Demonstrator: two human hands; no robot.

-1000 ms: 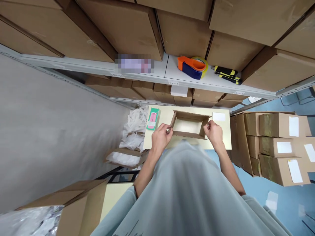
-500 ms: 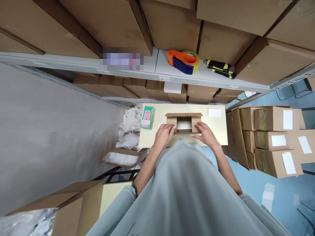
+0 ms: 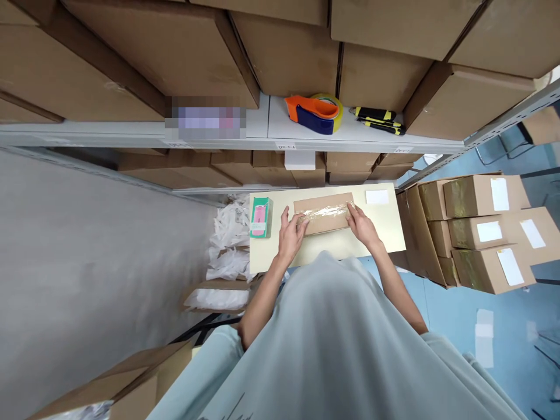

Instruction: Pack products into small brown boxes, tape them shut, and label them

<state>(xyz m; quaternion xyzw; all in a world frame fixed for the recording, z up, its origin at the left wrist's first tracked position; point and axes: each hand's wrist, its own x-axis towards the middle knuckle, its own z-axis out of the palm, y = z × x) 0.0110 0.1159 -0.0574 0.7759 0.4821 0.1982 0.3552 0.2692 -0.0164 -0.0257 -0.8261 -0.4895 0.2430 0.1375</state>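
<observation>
"brown cardboard box (image 3: 324, 227) — where?"
"on the tabletop (image 3: 389, 224), shiny tape (image 3: 327, 211) uppermost, right of the green-and-pink pack (image 3: 259, 218)."
"how's it held?"
"the person's left hand (image 3: 289, 237) spread, touching one end — right hand (image 3: 363, 227) pinching the other."

The left hand (image 3: 291, 238) and right hand (image 3: 361, 226) touched opposite ends of a taped cardboard box (image 3: 326, 221) on the cream tabletop (image 3: 385, 234), near a green-and-pink package (image 3: 259, 218).
</observation>
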